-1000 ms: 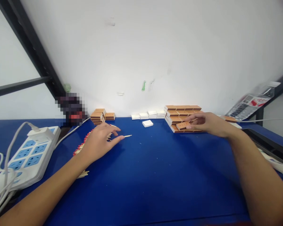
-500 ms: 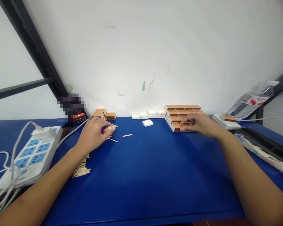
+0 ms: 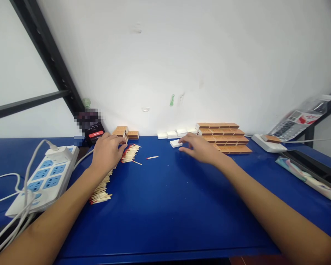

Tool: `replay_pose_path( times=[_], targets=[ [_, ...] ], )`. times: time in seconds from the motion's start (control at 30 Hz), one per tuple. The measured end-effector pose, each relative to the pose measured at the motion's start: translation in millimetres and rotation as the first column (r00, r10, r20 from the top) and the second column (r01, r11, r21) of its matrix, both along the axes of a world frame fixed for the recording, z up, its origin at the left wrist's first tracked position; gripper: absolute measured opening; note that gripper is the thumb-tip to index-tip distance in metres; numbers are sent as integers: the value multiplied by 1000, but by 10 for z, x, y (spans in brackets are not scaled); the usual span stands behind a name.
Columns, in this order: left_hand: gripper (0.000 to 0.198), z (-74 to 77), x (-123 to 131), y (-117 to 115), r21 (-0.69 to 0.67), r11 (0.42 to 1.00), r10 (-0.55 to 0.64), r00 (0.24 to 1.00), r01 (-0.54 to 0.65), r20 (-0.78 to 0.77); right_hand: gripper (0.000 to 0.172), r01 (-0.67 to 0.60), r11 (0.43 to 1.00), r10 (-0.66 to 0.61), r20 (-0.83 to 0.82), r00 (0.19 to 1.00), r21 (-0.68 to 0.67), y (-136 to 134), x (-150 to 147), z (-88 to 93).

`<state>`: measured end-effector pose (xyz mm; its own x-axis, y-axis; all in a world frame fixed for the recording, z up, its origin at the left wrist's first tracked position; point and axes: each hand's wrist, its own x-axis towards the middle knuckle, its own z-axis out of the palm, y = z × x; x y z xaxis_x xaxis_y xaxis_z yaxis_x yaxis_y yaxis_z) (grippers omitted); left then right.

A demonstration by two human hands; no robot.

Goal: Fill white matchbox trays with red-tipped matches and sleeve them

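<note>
My left hand (image 3: 107, 151) is beside a small stack of brown matchboxes (image 3: 121, 129), its thumb and index finger a little apart with nothing visible between them. Just to its right lies a heap of red-tipped matches (image 3: 131, 153), and more loose matches (image 3: 100, 195) are partly hidden under my left forearm. With fingers spread, my right hand (image 3: 198, 147) reaches the right end of a white matchbox tray (image 3: 175, 143). Whether its fingertips touch the tray is hard to tell. Stepped rows of matchboxes (image 3: 222, 132) stand behind and to the right of this hand.
Several white trays (image 3: 171, 134) line the wall. Two or so stray matches (image 3: 152, 157) lie mid-table. A power strip (image 3: 48, 180) with cables is at left, near a phone (image 3: 95, 131). On the right are a white box (image 3: 269, 144), a plastic bottle (image 3: 300, 116) and a dark case (image 3: 314, 167).
My right hand has left the matchbox rows and moved left to the single white tray. My left hand has drawn back from the match heap, uncovering it. The view has shifted slightly.
</note>
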<state>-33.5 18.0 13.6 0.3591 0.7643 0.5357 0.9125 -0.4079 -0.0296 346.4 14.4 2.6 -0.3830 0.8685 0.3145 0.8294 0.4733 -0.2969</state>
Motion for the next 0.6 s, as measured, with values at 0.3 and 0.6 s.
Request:
replay_pose_path(
  times=[0.3,0.6],
  targets=[
    [28,36,75,-45,-51,996,-65,997,67,46,8,-11,1000,14,138,990,-21,74,-361,-55],
    [29,24,149,-99,-95,971,-213,973,221,93,6,91,995,-76,238,968,-51,166,-399,-22]
  ],
)
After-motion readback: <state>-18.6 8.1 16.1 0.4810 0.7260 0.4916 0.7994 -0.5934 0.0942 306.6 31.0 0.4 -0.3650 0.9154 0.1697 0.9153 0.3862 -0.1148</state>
